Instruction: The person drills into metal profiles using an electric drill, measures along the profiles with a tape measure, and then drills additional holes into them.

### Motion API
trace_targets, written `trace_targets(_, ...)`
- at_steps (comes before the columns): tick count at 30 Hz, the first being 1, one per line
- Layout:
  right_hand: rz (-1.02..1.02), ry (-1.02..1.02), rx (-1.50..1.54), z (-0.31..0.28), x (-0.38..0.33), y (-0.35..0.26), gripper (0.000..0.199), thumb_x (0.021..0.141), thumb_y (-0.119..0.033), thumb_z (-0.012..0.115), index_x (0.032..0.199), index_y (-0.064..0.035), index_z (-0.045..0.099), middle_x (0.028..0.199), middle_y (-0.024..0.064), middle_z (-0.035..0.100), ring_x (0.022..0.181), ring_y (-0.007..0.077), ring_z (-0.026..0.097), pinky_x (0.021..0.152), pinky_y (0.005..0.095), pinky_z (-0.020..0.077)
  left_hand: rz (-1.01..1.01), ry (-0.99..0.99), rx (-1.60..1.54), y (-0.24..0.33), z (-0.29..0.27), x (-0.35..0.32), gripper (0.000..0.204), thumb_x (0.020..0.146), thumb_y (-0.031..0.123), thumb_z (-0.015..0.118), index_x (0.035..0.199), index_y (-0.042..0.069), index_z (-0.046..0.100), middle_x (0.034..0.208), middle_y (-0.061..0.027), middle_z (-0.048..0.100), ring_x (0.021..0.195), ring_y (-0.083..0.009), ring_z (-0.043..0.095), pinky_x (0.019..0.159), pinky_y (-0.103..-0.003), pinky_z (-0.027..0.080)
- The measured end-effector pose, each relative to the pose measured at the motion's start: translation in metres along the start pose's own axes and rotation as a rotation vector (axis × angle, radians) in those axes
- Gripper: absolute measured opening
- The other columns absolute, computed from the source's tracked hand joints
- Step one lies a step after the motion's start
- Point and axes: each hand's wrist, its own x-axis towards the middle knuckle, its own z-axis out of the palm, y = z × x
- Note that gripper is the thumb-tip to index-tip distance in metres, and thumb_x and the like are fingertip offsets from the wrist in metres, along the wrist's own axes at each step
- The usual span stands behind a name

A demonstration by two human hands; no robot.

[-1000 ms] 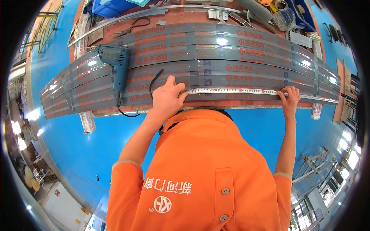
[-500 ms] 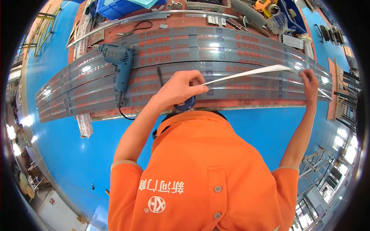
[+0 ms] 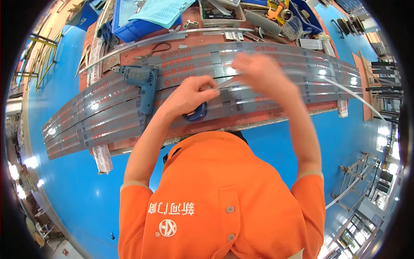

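Note:
Over the middle of the wrapped grey profiles, my left hand pinches the end of a thin, pale strip. Close by on the right, my right hand is smeared by motion, its fingers near the strip by my left fingertips; its grip cannot be made out. From there the strip runs off to the right, past the profiles' end. Just below my left hand sits a rounded blue object, partly covered by it. A blue power drill lies on the profiles left of my left hand.
Scissors and a long metal bar lie behind the profiles on the red table. Farther back are a blue bin with papers, a tray of parts and a grey roll. A metal trolley stands right.
My right hand has swung from the far right in to beside my left hand. The strip's far part now trails beyond the table's right end. The view has shifted slightly.

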Motion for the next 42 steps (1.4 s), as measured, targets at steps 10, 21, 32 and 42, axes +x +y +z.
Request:
trace_targets(10,0.224,0.689,0.130,0.050,0.033,-0.070,0.025,0.083,-0.010,0.077,0.105,-0.0108,0.067,0.093,0.0025,0.064,0.087,0.0210,0.058,0.084,0.0364,0.0465,-0.249,0.046,0.078,-0.089,-0.043,-0.158,0.012,0.089,0.011,0.067,0.088,-0.001,0.070,0.071,0.0021,0.060,0.066,-0.0088,0.048,0.061,-0.024,0.043)
trace_targets(21,0.713,0.471,1.023,0.112,0.123,-0.128,0.042,0.088,-0.025,0.073,0.119,-0.0031,0.056,0.083,0.0092,0.066,0.069,0.0217,0.062,0.066,0.0342,0.0508,-0.401,0.516,-0.362,-0.166,-0.067,-0.290,0.014,0.089,0.005,0.067,0.101,0.001,0.071,0.072,-0.0045,0.066,0.064,-0.0105,0.056,0.062,-0.023,0.045)
trace_targets(32,0.891,0.436,0.365,0.228,0.148,-0.207,0.070,0.077,-0.031,0.077,0.130,0.0035,0.046,0.109,0.0244,0.065,0.089,0.0390,0.065,0.078,0.0456,0.0548,-0.185,1.280,0.062,-0.176,-0.179,-0.202,0.024,0.099,0.024,0.067,0.097,0.000,0.069,0.078,-0.0043,0.065,0.072,-0.0136,0.056,0.072,-0.026,0.047)
trace_targets(42,1.074,0.374,1.657,0.156,0.043,-0.146,0.028,0.068,-0.003,0.073,0.093,-0.0010,0.060,0.076,0.0096,0.064,0.057,0.0169,0.054,0.053,0.0282,0.0451,-0.051,1.310,-0.173,-0.173,-0.249,-0.033,0.029,0.095,0.029,0.068,0.091,0.000,0.070,0.081,-0.0059,0.067,0.070,-0.0123,0.057,0.058,-0.025,0.046)
